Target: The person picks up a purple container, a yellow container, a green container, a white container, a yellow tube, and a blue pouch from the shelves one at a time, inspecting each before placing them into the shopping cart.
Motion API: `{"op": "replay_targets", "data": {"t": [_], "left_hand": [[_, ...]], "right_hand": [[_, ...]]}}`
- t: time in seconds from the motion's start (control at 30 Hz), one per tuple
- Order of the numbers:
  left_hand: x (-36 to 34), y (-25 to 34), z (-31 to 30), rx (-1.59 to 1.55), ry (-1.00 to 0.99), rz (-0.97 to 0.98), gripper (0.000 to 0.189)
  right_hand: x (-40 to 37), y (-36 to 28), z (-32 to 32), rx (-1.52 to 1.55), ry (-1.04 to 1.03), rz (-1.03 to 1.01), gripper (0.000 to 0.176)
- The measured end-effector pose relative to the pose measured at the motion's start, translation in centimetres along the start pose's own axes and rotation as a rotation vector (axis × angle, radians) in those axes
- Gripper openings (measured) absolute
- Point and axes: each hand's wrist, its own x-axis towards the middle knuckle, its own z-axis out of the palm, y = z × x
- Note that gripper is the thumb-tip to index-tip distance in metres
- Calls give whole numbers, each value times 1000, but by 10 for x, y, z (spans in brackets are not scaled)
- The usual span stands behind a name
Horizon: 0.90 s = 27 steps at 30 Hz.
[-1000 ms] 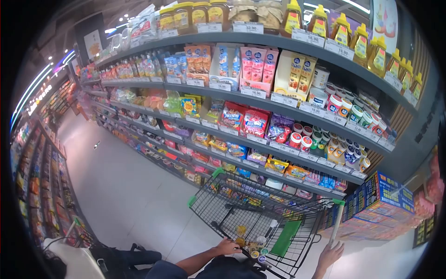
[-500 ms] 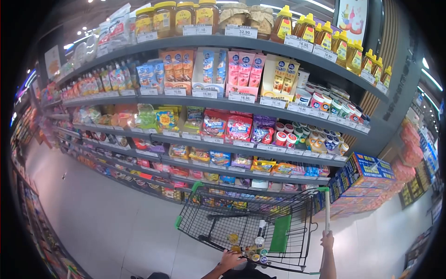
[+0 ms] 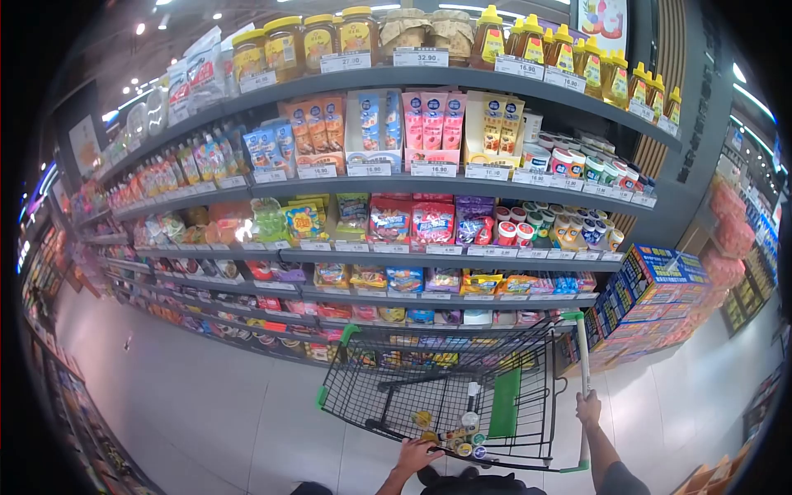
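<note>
A black wire shopping cart [image 3: 363, 400] with green corners and a green flap [image 3: 505, 403] stands crosswise before me. My right hand [image 3: 588, 408] is closed around its pale handle bar [image 3: 582, 355] on the right. At the cart's near side, my left hand [image 3: 418, 454] is bent over the top rim, its fingers closed there. Just past those fingers, inside the basket, lie a jar with a yellow lid [image 3: 422, 418] and several small round tubs [image 3: 470, 421]. Part of the left fingers' underside is hidden.
Long curved shelves [image 3: 371, 186] run across in front, with honey jars [image 3: 356, 35], squeeze bottles [image 3: 561, 54], tubes [image 3: 433, 120] and candy bags [image 3: 389, 221]. Blue stacked boxes [image 3: 660, 276] stand right of the cart. Pale tiled floor [image 3: 210, 388] stretches left. Another shelf [image 3: 62, 375] lines the far left.
My view has shifted slightly, so the lower shelves sit a little differently and more of my right sleeve shows. Both hands stay on the cart, and its contents look the same.
</note>
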Motion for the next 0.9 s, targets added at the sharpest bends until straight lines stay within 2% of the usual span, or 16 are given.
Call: {"op": "replay_targets", "data": {"t": [0.17, 0.4, 0.5, 0.57, 0.6, 0.77, 0.9], "left_hand": [[-7, -12, -15, 63, -94, -47, 48], [-20, -29, -24, 74, -79, -100, 48], [-24, -39, -19, 95, 17, -55, 42], [-24, -45, -14, -116, 78, -232, 36], [-25, -45, -14, -119, 81, -238, 36], [-26, -60, -6, 127, 183, -324, 28], [-28, -71, -16, 171, 203, -314, 25]], "right_hand": [[-23, -29, 1, 163, -68, 32, 29], [-36, -47, 12, 202, -147, 59, 28], [-43, -54, 18, 237, -152, 63, 26], [-48, -59, 19, 248, -178, 72, 26], [-49, -60, 21, 257, -199, 88, 26], [-59, -70, 34, 339, -215, 91, 24], [-64, -72, 46, 201, -166, 27, 21]]}}
